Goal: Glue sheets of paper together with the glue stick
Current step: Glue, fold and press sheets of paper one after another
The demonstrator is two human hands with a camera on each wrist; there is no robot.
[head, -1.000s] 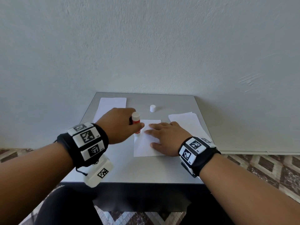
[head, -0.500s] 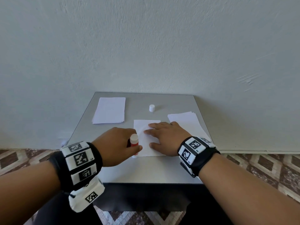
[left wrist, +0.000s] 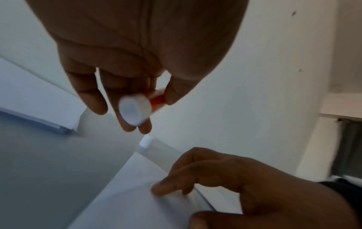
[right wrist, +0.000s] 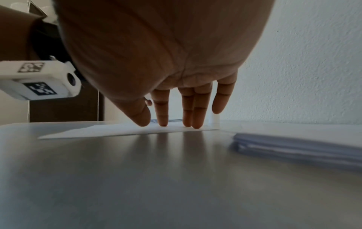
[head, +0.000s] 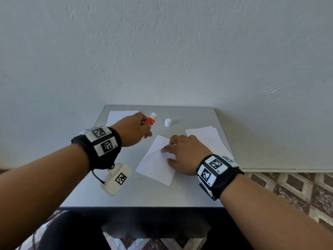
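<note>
My left hand [head: 134,129] grips a red glue stick [head: 150,120] with a white end, lifted above the table's far left part; in the left wrist view the glue stick [left wrist: 137,110] lies between thumb and fingers. A single white sheet [head: 155,163] lies turned at an angle in the middle of the grey table [head: 144,195]. My right hand [head: 182,152] presses on the sheet's right side with straight fingers [right wrist: 195,111]. The white cap [head: 167,122] stands alone behind the sheet.
A stack of white paper [head: 207,139] lies at the table's right, also seen as the stack [right wrist: 297,145] beside my right hand. Another white sheet pile [head: 120,116] lies at the far left. A plain wall stands right behind the table.
My left hand lifted the glue stick off the sheet's near left edge and carried it back toward the far left. The sheet under my right hand turned to an angle.
</note>
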